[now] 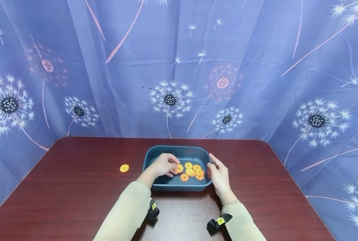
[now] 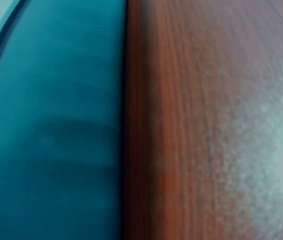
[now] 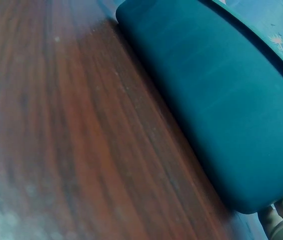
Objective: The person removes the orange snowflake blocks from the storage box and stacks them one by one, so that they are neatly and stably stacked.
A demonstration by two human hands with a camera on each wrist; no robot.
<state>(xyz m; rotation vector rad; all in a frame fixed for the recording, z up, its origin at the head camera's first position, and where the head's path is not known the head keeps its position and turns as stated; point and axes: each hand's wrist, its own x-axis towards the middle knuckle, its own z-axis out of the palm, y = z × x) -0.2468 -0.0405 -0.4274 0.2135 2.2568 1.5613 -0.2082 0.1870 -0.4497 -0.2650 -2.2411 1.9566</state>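
A dark teal plastic basin [image 1: 179,188] stands on the table. My left hand [image 1: 164,165] reaches over its left rim and pinches a notched orange plastic disc [image 1: 179,168] between thumb and fingers. Several more such discs [image 1: 189,171] lie in a loose, overlapping cluster on the basin floor, right of that hand. My right hand [image 1: 220,175] holds the basin's right end at the rim; in the right wrist view its fingers [image 3: 281,207] wrap the basin's end. Only the basin's outer wall [image 2: 56,125] and the table show in the left wrist view, with the left hand out of sight.
A single orange disc [image 1: 124,168] lies on the reddish-brown wooden table [image 1: 76,187], left of the basin. Behind and on both sides of the table hangs a blue curtain [image 1: 130,83] with dandelion prints. Light glares off the table in front of the basin.
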